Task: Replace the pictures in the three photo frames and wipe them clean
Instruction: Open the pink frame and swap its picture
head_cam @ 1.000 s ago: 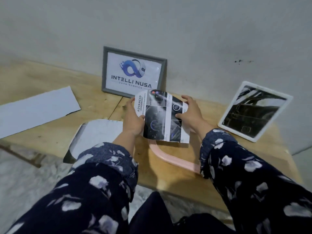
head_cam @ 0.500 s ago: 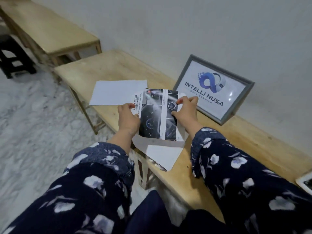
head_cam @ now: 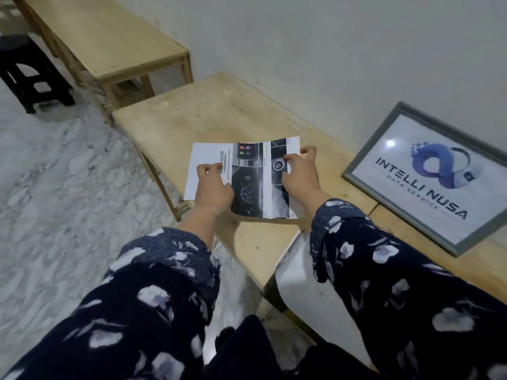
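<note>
I hold a printed picture (head_cam: 253, 176), a dark car-dashboard sheet with the word ADVANCED, over a white sheet (head_cam: 200, 160) on the wooden bench (head_cam: 192, 116). My left hand (head_cam: 212, 187) grips its left side and my right hand (head_cam: 300, 174) pinches its right edge. A grey photo frame (head_cam: 428, 176) with an INTELLI NUSA logo leans against the wall at the right. Below my right sleeve lies a white-faced board with a dark edge (head_cam: 299, 272), partly hidden; I cannot tell whether it is a frame or a backing.
A second wooden bench (head_cam: 109, 42) stands at the upper left along the wall, with a black stool (head_cam: 30, 72) beside it. Marble-patterned floor (head_cam: 68, 187) fills the left. The grey wall (head_cam: 329, 50) runs behind the benches.
My view swung left, so the grey frame slid to the right edge and the white-framed picture left the view. Both hands carried the printed picture left, over the white sheet.
</note>
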`<act>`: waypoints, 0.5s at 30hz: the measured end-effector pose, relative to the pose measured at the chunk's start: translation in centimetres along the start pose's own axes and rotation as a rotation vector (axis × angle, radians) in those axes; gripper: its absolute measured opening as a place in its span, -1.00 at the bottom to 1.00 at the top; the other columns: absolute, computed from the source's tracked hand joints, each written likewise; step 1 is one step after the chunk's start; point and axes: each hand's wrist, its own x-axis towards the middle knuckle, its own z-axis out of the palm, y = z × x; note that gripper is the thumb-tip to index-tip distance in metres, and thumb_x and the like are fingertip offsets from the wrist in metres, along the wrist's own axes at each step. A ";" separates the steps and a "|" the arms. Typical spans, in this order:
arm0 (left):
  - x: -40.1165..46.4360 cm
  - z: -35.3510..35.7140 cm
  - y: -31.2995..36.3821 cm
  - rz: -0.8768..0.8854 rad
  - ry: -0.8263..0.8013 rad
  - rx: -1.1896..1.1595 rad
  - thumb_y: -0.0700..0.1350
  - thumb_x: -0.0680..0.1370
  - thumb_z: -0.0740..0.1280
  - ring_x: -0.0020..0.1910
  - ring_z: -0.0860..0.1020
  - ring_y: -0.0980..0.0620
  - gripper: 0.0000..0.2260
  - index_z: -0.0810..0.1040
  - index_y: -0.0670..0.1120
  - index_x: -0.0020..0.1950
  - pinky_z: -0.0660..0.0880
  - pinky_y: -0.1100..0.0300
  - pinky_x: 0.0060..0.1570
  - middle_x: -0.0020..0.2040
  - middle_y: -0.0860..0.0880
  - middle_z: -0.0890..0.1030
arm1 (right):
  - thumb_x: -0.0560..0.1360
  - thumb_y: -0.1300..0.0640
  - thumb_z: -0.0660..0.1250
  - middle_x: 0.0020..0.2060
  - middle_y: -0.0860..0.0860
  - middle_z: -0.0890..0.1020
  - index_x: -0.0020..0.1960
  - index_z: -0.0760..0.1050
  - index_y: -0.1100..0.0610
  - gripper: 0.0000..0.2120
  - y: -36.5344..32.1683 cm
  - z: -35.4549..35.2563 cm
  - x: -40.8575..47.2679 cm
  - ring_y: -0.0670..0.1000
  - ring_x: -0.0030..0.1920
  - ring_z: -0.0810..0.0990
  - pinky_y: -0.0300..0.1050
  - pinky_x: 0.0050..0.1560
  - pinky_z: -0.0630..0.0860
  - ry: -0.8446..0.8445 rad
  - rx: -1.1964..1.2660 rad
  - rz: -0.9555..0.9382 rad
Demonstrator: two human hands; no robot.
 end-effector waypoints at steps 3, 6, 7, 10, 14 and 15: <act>3.5 0.2 -1.5 -0.005 -0.048 0.050 -0.23 0.56 0.25 0.19 0.48 -0.12 -0.53 0.27 -0.14 0.47 0.40 0.03 0.21 0.38 -0.09 0.20 | 0.49 0.37 0.24 0.39 0.06 0.14 0.22 0.50 0.21 -0.67 0.0 2.7 2.5 0.12 0.21 0.39 -0.27 0.10 0.31 -0.024 -0.042 0.036; 6.2 0.7 -2.7 -0.009 -0.062 0.121 -0.21 0.54 0.25 0.25 0.44 -0.12 -0.52 0.28 -0.09 0.46 0.36 -0.02 0.22 0.38 -0.08 0.24 | 0.50 0.35 0.24 0.40 0.10 0.14 0.23 0.49 0.21 -0.68 0.4 4.4 4.1 0.14 0.28 0.35 -0.26 0.11 0.28 -0.029 -0.057 0.055; 6.9 1.0 -3.0 -0.013 -0.063 0.156 -0.19 0.54 0.26 0.29 0.40 -0.11 -0.52 0.29 -0.06 0.46 0.33 -0.04 0.23 0.39 -0.07 0.25 | 0.50 0.33 0.24 0.42 0.10 0.12 0.26 0.47 0.19 -0.67 0.5 4.9 4.6 0.14 0.29 0.34 -0.24 0.11 0.29 -0.032 -0.064 0.070; 8.2 1.6 -3.9 -0.013 -0.092 0.312 -0.01 0.52 0.32 0.46 0.20 -0.09 -0.46 0.26 0.00 0.47 0.19 -0.08 0.36 0.50 -0.06 0.15 | 0.50 0.24 0.28 0.47 0.10 0.08 0.37 0.39 0.10 -0.56 1.3 5.9 5.6 0.16 0.40 0.23 -0.11 0.28 0.30 -0.105 -0.188 0.106; 8.7 2.1 -5.1 -0.011 -0.216 0.521 0.18 0.48 0.30 0.51 0.04 -0.08 -0.40 0.24 0.04 0.47 0.03 -0.20 0.43 0.55 -0.03 0.07 | 0.50 0.08 0.29 0.36 0.11 0.31 0.38 0.38 0.06 -0.55 2.2 6.7 5.9 0.20 0.34 0.27 0.06 0.36 0.25 -0.216 -0.499 0.065; 8.7 2.2 -5.2 -0.002 -0.217 0.535 0.18 0.47 0.29 0.50 0.05 -0.08 -0.39 0.24 0.04 0.47 0.02 -0.22 0.43 0.54 -0.02 0.11 | 0.50 0.08 0.27 0.33 0.10 0.35 0.37 0.38 0.06 -0.57 2.3 6.9 5.8 0.20 0.32 0.29 0.06 0.35 0.25 -0.221 -0.512 0.068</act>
